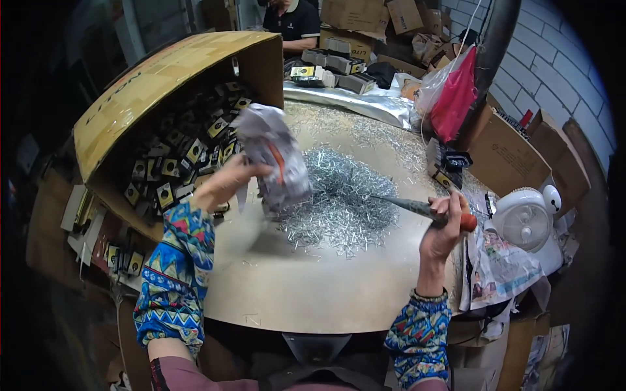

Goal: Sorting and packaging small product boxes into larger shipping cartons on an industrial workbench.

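Observation:
My left hand (229,180) grips a crumpled, greyish-lilac bundle (279,159) with an orange streak, cloth or a bag; motion blurs it. It hangs above the left side of a loose heap of thin silvery metal pieces (349,202) on the round-fronted table (313,293). Closed around a tapered tool (414,208) with a greyish body and an orange-red butt end is my right hand (445,225). The tool's dark point reaches leftward over the heap's right part.
On the left a big cardboard box (176,65), its open side facing the table, holds many small black-and-yellow packs (171,167). A small white fan (523,221) stands at right near a carton (508,150). Across the table is another person (293,26) beside stacked packs (332,62).

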The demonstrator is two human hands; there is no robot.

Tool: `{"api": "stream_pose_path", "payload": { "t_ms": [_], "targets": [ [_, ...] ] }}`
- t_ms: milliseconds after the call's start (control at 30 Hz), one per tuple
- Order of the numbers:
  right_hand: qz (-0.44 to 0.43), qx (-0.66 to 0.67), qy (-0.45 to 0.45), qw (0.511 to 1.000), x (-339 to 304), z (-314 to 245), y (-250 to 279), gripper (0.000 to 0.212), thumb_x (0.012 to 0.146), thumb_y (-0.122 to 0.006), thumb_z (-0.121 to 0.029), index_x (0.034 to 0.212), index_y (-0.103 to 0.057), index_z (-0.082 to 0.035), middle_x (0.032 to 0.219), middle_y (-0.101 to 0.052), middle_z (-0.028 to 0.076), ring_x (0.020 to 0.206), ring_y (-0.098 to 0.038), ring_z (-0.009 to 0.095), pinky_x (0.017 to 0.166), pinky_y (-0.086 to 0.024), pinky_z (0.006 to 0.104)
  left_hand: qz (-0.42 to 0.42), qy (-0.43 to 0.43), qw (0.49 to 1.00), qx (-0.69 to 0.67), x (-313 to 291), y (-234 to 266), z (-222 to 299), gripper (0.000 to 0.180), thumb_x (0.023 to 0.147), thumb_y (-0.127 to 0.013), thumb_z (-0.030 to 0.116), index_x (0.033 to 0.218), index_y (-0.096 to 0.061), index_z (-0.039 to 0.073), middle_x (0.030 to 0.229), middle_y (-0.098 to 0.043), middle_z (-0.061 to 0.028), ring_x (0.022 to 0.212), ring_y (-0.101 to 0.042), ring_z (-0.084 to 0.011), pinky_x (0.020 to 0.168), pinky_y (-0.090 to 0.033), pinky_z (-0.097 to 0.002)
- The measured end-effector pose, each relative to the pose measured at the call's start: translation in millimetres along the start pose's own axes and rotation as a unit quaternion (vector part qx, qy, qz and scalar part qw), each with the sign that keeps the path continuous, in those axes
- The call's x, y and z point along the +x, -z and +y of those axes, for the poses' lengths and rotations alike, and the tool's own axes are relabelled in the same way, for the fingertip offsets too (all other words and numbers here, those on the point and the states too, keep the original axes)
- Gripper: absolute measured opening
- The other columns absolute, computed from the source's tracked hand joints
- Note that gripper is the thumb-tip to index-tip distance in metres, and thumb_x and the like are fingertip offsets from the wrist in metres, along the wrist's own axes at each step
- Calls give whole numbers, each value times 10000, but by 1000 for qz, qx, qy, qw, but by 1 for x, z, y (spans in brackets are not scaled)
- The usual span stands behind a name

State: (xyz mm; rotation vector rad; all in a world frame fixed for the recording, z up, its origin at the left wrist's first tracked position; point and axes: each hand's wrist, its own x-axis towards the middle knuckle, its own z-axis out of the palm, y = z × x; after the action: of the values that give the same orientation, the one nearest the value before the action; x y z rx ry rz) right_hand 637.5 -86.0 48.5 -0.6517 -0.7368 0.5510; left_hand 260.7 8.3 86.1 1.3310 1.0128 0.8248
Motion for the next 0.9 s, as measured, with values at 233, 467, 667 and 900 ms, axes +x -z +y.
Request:
{"api": "stream_pose_path", "payload": {
  "t_ms": [233, 467, 667, 900],
  "targets": [
    [-10, -13, -9, 1000, -11, -33, -36, 139, 947, -647, -150, 1005, -593, -35, 579, -414, -21, 516, -419, 104, 566, -416, 273, 151, 21, 875, 460, 21, -8, -67, 1225, 788, -785, 519, 1528, -24, -93, 1573, -98, -327, 1485, -129, -418, 1206, -212, -432],
    [6, -6, -12, 1000, -24, -35, -26, 133, 947, -632, -100, 1018, -597, 7, 601, -434, -23, 517, -418, 89, 565, -413, 260, 17, -94, 930, 354, 15, -37, -75, 993, 761, -820, 427, 1467, -333, -73, 1398, -472, -302, 1311, -477, -383, 1114, -366, -405],
    [-15, -31, 0, 999, -34, -27, -38, 141, 946, -637, -81, 1033, -598, 24, 633, -467, -14, 519, -421, 83, 562, -401, 251, -18, -109, 906, 409, 8, -55, -57, 919, 739, -826, 349, 1427, -381, -67, 1317, -542, -309, 1245, -538, -395, 1044, -429, -399],
    [-56, -61, 9, 997, -42, -34, -49, 121, 948, -626, -68, 1036, -628, 16, 667, -511, -8, 524, -438, 60, 537, -401, 238, 108, -252, 781, 561, 5, -62, -90, 408, 726, -734, 190, 1022, -533, -6, 1010, -613, -225, 982, -592, -405, 875, -479, -469]
  ]
}}
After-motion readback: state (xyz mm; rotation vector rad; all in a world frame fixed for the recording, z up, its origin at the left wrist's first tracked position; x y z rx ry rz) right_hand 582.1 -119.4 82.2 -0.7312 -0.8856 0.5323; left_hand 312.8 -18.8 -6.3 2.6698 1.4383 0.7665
